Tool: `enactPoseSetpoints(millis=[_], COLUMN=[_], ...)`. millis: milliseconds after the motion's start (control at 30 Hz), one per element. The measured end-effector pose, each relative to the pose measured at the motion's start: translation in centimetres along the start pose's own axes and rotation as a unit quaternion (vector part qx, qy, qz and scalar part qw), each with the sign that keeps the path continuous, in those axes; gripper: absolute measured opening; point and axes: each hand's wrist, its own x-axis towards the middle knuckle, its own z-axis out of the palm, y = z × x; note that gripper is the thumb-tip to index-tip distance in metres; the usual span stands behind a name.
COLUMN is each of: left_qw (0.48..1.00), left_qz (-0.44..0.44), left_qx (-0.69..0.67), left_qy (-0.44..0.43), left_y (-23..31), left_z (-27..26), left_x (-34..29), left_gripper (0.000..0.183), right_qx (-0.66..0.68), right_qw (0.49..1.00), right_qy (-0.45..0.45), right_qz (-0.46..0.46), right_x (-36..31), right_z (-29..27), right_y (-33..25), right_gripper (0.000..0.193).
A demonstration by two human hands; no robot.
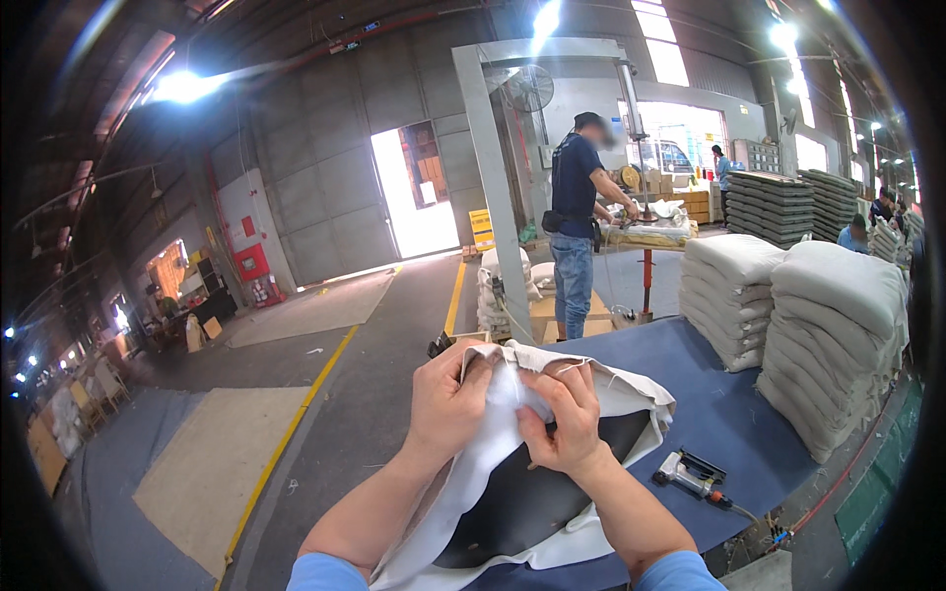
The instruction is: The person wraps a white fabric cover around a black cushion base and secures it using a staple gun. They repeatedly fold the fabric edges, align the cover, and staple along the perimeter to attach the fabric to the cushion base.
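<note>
A light-coloured fabric cover [628, 391] with white padding wraps the edge of a black panel [527, 497] in front of me. My left hand [448, 399] is closed on the far edge of the cover, fingers tucked under its fold. Beside it, my right hand [564, 414] pinches the same fabric and the white padding, thumb toward me. Both hands hold the cover raised near its top corner. To the right of my right hand, a staple gun [693, 475] with an air hose lies on the blue table surface [759, 438].
Stacks of pale upholstered cushions [838, 315] stand along the table's right side. Beyond the table, a person [574, 207] works at a round press stand [645, 231]. Dark stacked panels [772, 209] rise behind. A yellow floor line [296, 433] runs along the left.
</note>
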Motion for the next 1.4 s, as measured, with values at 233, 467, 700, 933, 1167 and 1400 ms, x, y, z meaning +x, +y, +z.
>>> enactPoseSetpoints(millis=[233,467,700,933,1167,1400], left_qw=[0.990,0.992,0.988,0.966,0.968,0.990], left_qz=[-0.042,0.043,0.012,0.111,0.140,0.050], left_qx=[-0.129,-0.047,-0.092,0.068,0.017,-0.098], left_qy=[0.041,0.113,0.125,0.221,0.209,0.084], left_y=[-1.5,-2.2,-1.9,-2.1,-3.1,-1.9], left_z=[1.2,2.3,4.4,4.7,4.4,2.9], left_x=[0.3,0.0,1.3,0.9,-0.2,-0.2], left_gripper=[0.018,0.014,0.015,0.010,0.012,0.013], right_qx=[-0.001,-0.077,0.005,0.050,0.200,0.241], right_qw=[0.998,0.995,0.968,0.960,0.933,0.921], right_qy=[-0.056,0.038,-0.206,-0.128,-0.045,-0.054], right_qz=[0.018,0.047,0.144,0.245,0.297,0.301], right_x=[0.7,4.7,8.6,7.8,4.6,4.2], right_z=[-1.1,-4.1,-5.1,-1.7,0.4,0.5], right_y=[0.3,-0.9,2.3,3.0,4.1,3.9], right_gripper=[0.047,0.042,0.018,0.012,0.012,0.012])
